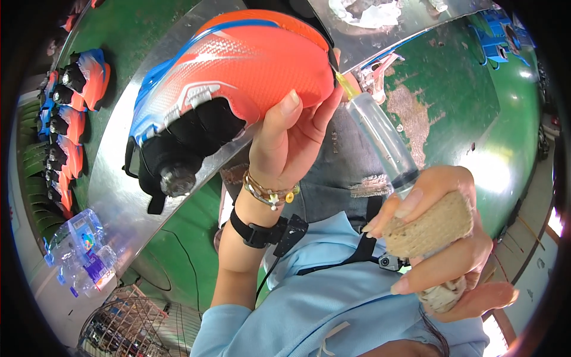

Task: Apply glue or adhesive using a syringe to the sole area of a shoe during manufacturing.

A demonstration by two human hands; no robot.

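Observation:
My left hand [286,134] grips an orange and blue sports shoe [256,68] by its toe end, thumb on the upper and fingers round the sole. The shoe is tilted on its side, its black collar and a clear, shiny piece at the opening turned toward me. In my right hand [446,220] is a clear plastic syringe [383,134] with a yellow tip, which meets the edge between sole and upper at the toe. Those same fingers also hold a tan, coarse block [429,226]. A crumpled whitish cloth [443,296] is tucked between the lower fingers.
Under the shoe runs a metal-topped bench [128,172]. Several similar shoes [71,134] stand in a row at the left. Clear plastic bottles [83,250] lie at the bench's near left, above a wire basket [131,324]. White crumpled material [372,15] sits on a metal surface at the top.

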